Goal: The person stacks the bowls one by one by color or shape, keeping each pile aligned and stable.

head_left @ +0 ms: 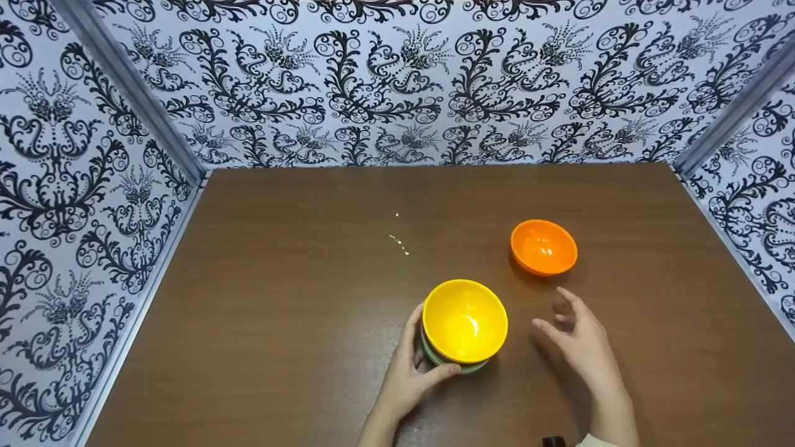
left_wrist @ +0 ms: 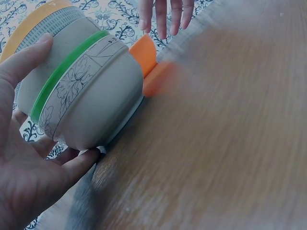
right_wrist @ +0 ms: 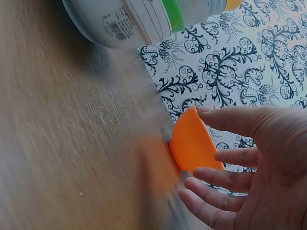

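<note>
A yellow bowl (head_left: 466,320) sits nested in a green-rimmed bowl (left_wrist: 96,91), whose pale outside carries a line-drawn flower pattern. My left hand (head_left: 402,380) grips this stack from its left side. In the left wrist view, the thumb lies against the upper bowl's wall and a finger reaches low near the base of the lower one. Farther back and to the right, an orange bowl (head_left: 543,247) stands upright on the table. My right hand (head_left: 589,351) is just in front of the orange bowl with its fingers spread, holding nothing.
A brown wooden table (head_left: 261,298) carries everything. Small white specks (head_left: 399,243) lie behind the stack. Patterned walls (head_left: 410,81) close off the back and both sides. A dark object (head_left: 553,441) shows at the bottom edge by the right sleeve.
</note>
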Tool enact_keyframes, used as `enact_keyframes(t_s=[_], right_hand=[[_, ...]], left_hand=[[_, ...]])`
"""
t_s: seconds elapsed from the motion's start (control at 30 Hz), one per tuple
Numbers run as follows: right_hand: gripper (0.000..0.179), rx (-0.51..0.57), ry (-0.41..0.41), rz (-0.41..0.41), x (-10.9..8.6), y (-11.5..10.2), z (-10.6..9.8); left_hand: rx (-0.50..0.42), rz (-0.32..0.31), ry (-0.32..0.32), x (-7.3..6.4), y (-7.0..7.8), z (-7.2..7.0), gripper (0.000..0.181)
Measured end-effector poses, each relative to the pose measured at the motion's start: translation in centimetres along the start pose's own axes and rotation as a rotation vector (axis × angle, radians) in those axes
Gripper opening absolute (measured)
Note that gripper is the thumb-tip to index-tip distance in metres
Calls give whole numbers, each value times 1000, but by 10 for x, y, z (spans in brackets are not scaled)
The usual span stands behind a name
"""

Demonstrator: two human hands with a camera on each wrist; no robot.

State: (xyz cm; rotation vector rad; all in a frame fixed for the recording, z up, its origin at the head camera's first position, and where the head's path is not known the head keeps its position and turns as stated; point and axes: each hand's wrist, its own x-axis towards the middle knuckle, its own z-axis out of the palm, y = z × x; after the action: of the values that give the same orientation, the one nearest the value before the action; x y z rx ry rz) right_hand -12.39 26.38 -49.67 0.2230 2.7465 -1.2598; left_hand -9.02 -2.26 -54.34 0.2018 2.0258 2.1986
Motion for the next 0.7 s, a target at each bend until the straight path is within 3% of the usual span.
enact_keyframes(t_s=[0.3, 0.7], right_hand=[[90, 19, 6, 24, 13, 0, -10], [92, 18, 87, 44, 32, 2, -16]], left_hand=[[-3, -3, 4, 0, 0, -1, 103], [-22, 36, -15, 1, -3, 0, 102]])
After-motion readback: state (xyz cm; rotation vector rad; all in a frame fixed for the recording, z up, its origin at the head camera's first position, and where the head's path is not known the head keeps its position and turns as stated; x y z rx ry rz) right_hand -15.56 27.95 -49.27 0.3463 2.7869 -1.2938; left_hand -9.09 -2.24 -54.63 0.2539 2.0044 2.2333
